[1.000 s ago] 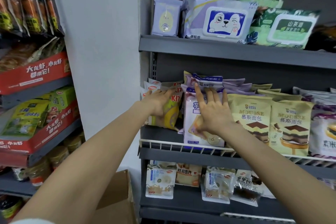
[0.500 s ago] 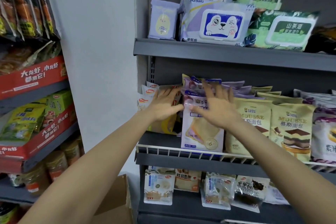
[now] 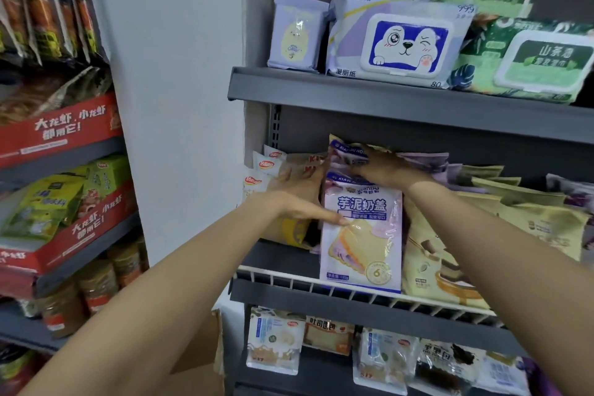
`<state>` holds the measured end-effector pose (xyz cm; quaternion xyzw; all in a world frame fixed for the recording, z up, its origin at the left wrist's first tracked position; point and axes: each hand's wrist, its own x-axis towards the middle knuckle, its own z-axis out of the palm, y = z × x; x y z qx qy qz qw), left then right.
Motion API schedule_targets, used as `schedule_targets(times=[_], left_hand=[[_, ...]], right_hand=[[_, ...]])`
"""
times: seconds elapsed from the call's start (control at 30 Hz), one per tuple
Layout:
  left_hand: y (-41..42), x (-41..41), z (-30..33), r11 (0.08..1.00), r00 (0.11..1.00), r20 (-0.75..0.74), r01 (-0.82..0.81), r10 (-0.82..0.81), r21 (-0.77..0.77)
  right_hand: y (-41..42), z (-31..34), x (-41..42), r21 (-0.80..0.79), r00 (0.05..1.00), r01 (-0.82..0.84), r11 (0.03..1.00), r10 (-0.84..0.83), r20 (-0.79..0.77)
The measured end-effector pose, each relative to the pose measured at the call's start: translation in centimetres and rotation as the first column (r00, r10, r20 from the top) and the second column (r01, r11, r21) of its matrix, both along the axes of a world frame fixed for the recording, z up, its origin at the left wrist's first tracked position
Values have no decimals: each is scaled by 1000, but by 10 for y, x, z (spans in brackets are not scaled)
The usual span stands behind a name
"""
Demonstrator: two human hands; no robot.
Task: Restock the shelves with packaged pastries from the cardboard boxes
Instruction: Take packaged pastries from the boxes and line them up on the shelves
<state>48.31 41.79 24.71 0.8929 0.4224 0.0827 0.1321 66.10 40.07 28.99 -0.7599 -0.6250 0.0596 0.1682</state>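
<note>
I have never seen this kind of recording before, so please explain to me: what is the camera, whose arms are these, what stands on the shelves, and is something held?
There is no machine here. A person wears one camera on the head, so the single view looks forward and down along their own two bare arms.

They face a grey store shelf. The left hand lies with fairly straight fingers against the side of the front purple pastry pack, thumb on its face. The right hand reaches over the top of that purple row; whether it grips a pack is unclear.

Beside it stand yellow mousse bread packs. The shelf above carries wet wipe packs. A cardboard box sits low, between the arms.
</note>
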Motion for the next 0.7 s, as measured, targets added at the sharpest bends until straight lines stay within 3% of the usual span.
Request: schedule_targets(times=[0.13, 0.23, 0.33, 0.43, 0.53, 0.6, 0.7], left_hand=[[-3, 1, 5, 998, 999, 45, 18, -15, -66], [-10, 1, 8, 1000, 1000, -7, -22, 22, 20], [-9, 1, 5, 993, 1000, 5, -17, 16, 113], [-18, 4, 6, 948, 994, 93, 23, -55, 319], [-40, 15, 11, 815, 985, 55, 105, -165, 571], [-55, 27, 12, 767, 977, -13, 176, -214, 617], [-66, 46, 9, 788, 982, -113, 191, -154, 585]], right_hand=[[-4, 2, 1, -24, 999, 23, 999, -23, 34], [-11, 10, 1, -25, 999, 35, 999, -34, 24], [-31, 16, -1, 75, 997, 48, 996, -52, 51], [-63, 17, 0, 271, 994, 89, 958, -105, 42], [-96, 8, 14, 404, 994, 78, 912, -104, 43], [-117, 5, 28, 345, 990, 66, 936, -106, 98], [-146, -1, 45, -29, 951, 132, 991, -118, 287]])
